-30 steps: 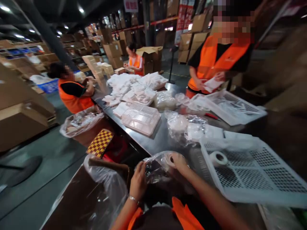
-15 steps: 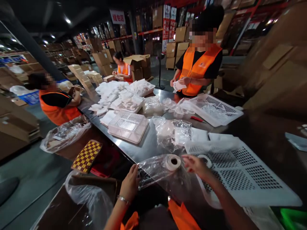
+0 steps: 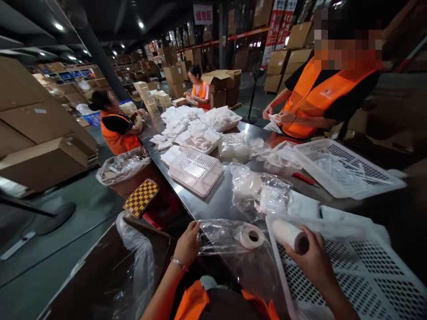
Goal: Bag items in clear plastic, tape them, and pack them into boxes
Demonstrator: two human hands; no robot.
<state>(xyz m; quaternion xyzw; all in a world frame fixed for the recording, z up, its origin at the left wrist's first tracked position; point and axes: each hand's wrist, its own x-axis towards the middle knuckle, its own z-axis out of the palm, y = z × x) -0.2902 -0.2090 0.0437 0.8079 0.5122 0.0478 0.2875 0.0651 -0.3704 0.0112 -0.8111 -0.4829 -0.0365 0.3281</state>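
Observation:
My left hand (image 3: 188, 243) pinches the edge of a clear plastic bag (image 3: 227, 242) at the near edge of the steel table (image 3: 216, 202). One white roll (image 3: 251, 236) lies inside the bag. My right hand (image 3: 312, 262) is closed round a second white roll (image 3: 289, 235), held just above the near corner of a white perforated tray (image 3: 360, 266). The bag's mouth lies between my two hands.
A carton lined with plastic (image 3: 133, 266) stands at my lower left. On the table are a small pink-white basket (image 3: 196, 171), bags of white goods (image 3: 260, 191), a red cutter (image 3: 303, 178) and another white tray (image 3: 347, 166). Three people in orange vests (image 3: 316, 100) work around it.
My right hand let go of the bag, reached into the white tray and now holds a second roll. The left hand keeps its hold on the bag.

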